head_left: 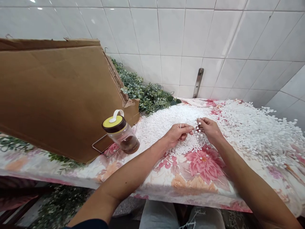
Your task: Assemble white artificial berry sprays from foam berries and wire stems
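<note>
A small sprig of white artificial berries [198, 129] is between my two hands over the table. My left hand [178, 134], with a ring on one finger, is closed in a pinch at the sprig's left side. On the other side, the fingers of my right hand [209, 128] are pinched at the sprig's upper end. Below and behind both hands spreads a heap of loose white beads [159, 125]. To the right lies a big pile of white berry stems [259, 133]. Exactly what each fingertip grips is too small to see.
A jar with a yellow lid [121, 135] and dark liquid stands left, beside a metal wire frame [102, 149]. Behind it leans a large cardboard box [54, 95]. Artificial green foliage [152, 98] lies along the tiled wall. A flowered cloth [162, 187] covers the table.
</note>
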